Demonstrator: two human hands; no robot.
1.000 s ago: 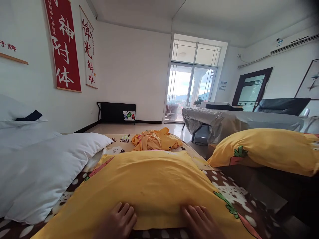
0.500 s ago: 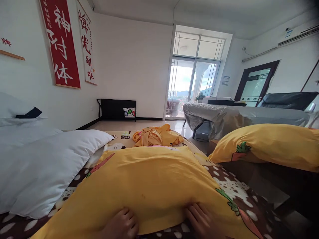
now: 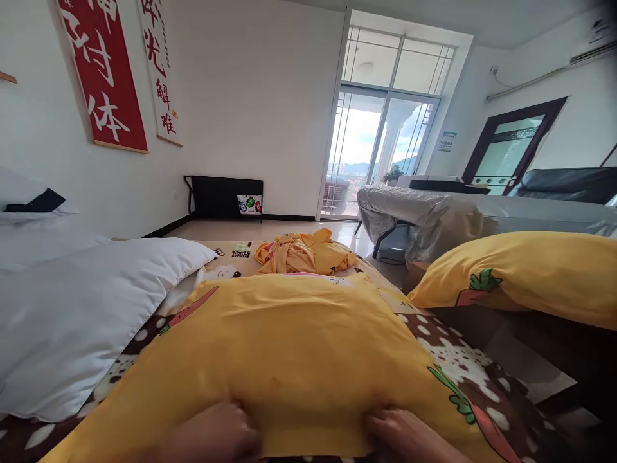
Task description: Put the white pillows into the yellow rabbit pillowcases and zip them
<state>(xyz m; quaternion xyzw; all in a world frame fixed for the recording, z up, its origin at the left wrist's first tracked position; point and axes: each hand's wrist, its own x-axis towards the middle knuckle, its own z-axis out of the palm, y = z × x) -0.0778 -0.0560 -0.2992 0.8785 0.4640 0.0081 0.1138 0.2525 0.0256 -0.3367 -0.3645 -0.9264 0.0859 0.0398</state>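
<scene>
A yellow pillow with carrot prints lies flat in front of me on a brown blanket with white spots. Closed on its near part, left of the middle, is my left hand, somewhat blurred. My right hand grips the same pillow to the right, its fingers curled into the cloth. Between the two hands the near edge of the pillow hangs fairly straight. The fingertips of both hands are hidden in the fabric.
White pillows lie at the left. A crumpled yellow cloth rests beyond the pillow. Another yellow pillow is at the right on something dark. Farther back stand a plastic-covered table and a sliding glass door.
My hands have shifted slightly outward and down along the pillow's near edge, fingers now more tightly curled. The view has tilted down and a little sideways.
</scene>
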